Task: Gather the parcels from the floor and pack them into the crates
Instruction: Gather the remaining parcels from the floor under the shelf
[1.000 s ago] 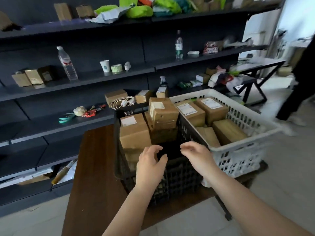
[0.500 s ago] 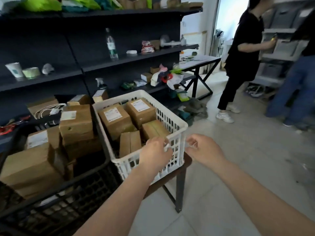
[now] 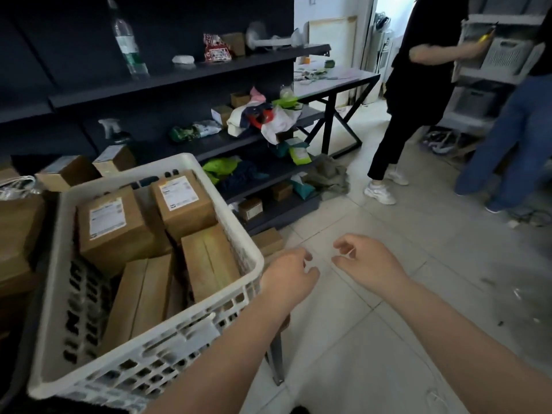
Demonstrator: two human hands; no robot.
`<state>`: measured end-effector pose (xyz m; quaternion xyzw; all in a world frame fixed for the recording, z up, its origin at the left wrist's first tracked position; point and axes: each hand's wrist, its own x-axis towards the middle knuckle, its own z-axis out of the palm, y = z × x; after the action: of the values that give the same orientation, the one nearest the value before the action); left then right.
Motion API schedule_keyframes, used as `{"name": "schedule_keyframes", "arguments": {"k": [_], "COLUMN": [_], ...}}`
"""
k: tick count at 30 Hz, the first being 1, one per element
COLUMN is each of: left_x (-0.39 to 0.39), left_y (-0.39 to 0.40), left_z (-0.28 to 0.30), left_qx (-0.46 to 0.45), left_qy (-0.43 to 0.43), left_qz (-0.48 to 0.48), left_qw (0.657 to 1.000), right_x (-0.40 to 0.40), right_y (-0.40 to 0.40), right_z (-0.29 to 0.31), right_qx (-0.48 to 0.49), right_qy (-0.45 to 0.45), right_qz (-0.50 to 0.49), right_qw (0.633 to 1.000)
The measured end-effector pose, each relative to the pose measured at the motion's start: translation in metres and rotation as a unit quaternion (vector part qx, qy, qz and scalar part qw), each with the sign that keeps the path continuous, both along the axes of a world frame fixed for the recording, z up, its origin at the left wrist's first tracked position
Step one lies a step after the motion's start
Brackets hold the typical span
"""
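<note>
Parcels (image 3: pixel 115 227) fill the white crate (image 3: pixel 161 330); my left hand (image 3: pixel 288 277) and right hand (image 3: pixel 363 264) hang loose, empty. I should reach low for the floor box (image 3: pixel 268 241), gripping both sides.

Open tiled floor (image 3: pixel 373 339) lies ahead and to the right of both hands (image 3: pixel 288 274). On the left the white crate (image 3: pixel 209 321), packed with boxes (image 3: pixel 115 225), blocks the way, with dark shelves (image 3: pixel 179 79) behind it. Two people (image 3: pixel 415 85) stand farther off, near a black-legged counter (image 3: pixel 337 82).
</note>
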<state>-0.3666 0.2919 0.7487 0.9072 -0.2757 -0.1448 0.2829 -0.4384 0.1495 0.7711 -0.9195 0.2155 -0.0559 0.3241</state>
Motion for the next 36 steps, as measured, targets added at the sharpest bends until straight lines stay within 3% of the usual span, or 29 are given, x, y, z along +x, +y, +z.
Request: {"name": "schedule_keyframes", "arguments": {"k": [9,15,19,24,29,36], "left_x": [0.103,0.171,0.210,0.252,0.299,0.341], "left_y": [-0.110,-0.148,-0.168,-0.183,-0.166,-0.122], "left_z": [0.001,-0.021,-0.051,-0.103,-0.213,-0.476], "left_qx": [-0.002,-0.002,-0.005,-0.029,-0.013,0.034], "left_qy": [0.033,0.063,0.097,0.149,0.182,0.230], "left_qz": [0.073,0.182,0.279,0.414,0.483,0.572], "left_qw": [0.997,0.981,0.955,0.897,0.856,0.787], "right_x": [0.106,0.196,0.259,0.331,0.411,0.503], "right_y": [-0.116,-0.159,-0.198,-0.241,-0.229,-0.166], "right_z": [0.011,-0.013,-0.036,-0.081,-0.195,-0.477], "right_qx": [-0.008,0.013,0.018,0.019,0.036,0.029], "right_qy": [0.007,0.036,0.059,0.131,0.191,0.285], "right_qz": [-0.017,0.072,0.158,0.266,0.333,0.385], "right_qw": [1.000,0.997,0.985,0.955,0.923,0.877]}}
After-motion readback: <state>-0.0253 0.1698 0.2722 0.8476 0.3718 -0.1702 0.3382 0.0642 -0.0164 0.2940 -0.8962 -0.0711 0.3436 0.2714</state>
